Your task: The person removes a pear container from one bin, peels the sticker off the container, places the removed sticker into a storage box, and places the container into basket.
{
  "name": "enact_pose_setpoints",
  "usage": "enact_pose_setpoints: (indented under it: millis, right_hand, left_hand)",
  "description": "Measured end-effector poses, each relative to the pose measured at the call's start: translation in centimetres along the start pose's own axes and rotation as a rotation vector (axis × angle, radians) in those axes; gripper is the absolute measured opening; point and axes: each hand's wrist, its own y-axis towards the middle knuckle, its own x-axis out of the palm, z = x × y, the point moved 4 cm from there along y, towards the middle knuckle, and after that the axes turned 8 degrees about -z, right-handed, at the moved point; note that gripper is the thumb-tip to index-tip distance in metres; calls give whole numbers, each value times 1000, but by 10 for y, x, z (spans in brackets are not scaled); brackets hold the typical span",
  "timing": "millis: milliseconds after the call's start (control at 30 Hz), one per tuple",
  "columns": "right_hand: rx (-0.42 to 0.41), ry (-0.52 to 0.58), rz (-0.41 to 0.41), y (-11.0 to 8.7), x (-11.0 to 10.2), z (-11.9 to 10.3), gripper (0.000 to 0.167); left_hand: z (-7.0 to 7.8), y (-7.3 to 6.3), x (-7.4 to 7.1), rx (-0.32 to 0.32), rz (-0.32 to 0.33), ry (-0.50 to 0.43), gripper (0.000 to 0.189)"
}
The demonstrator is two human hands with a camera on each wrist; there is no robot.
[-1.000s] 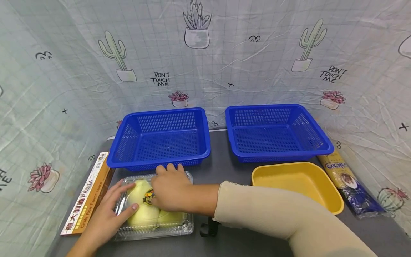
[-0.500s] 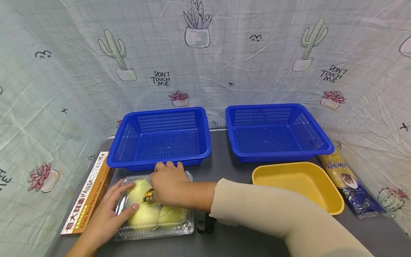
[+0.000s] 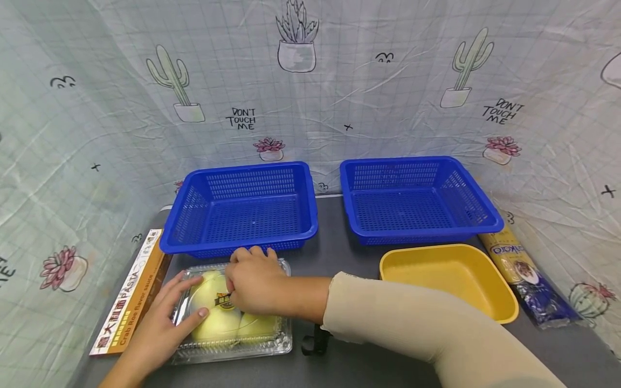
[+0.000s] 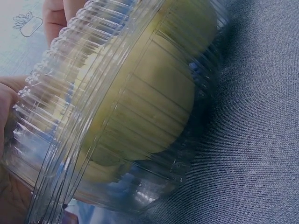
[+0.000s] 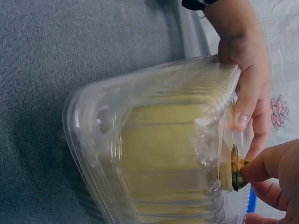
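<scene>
A clear plastic clamshell box (image 3: 262,347) holding several pale yellow-green round fruits (image 3: 216,326) lies at the front left. My left hand (image 3: 165,315) rests on its left side, thumb and fingers spread over the lid. My right hand (image 3: 257,283) reaches across to the lid. There it pinches a black and orange sticker (image 3: 225,301) between thumb and finger. In the right wrist view the sticker (image 5: 236,168) stands up from the lid beside the right hand's fingertips (image 5: 257,170). The left wrist view shows the fruits (image 4: 145,93) through the ribbed wall.
Two blue plastic baskets (image 3: 242,241) (image 3: 427,237) stand at the back. A yellow tray (image 3: 448,249) is on the right, partly behind the right sleeve. An orange and white pasta box (image 3: 128,302) lies far left; a yellow and blue packet (image 3: 526,275) lies far right.
The sticker's visible part has become shorter and bent as the right hand's fingers shifted slightly over it. The left hand and the box stay in place.
</scene>
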Motion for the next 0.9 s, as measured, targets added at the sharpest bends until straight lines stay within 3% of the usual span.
enact_pose_setpoints:
  millis: [467, 733, 900]
  right_hand:
    - [-194, 46, 17, -20, -4, -6, 20]
    - [-341, 159, 0, -37, -13, -11, 15]
    - [-429, 291, -39, -54, -22, -4, 11]
  left_hand:
    - [0, 0, -1, -3, -8, -6, 65]
    - [-1, -1, -3, 0, -7, 10, 65]
    - [-1, 1, 0, -2, -15, -1, 65]
